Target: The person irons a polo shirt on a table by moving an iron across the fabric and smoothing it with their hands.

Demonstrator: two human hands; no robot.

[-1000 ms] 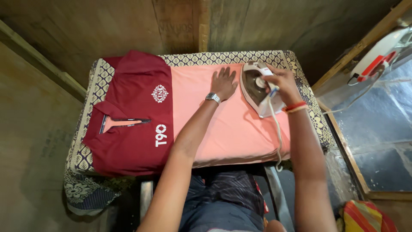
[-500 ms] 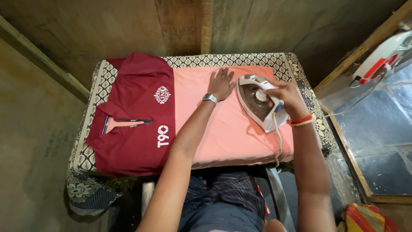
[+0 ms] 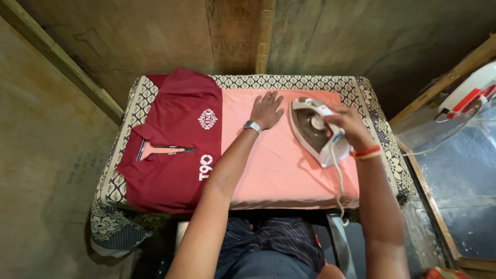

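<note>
Both arms reaching forward, left hand [image 3: 267, 109] lying flat with fingers spread, palm pressing down, right hand [image 3: 347, 122] curling closed in a grip, wrist bending slightly inward

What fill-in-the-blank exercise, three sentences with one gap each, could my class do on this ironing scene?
1. The right hand grips the handle of the ____.
2. The left hand lies flat on the ____-coloured half of the shirt.
3. A wristwatch sits on the ____ wrist.

Missing words: iron; salmon-pink; left
</note>
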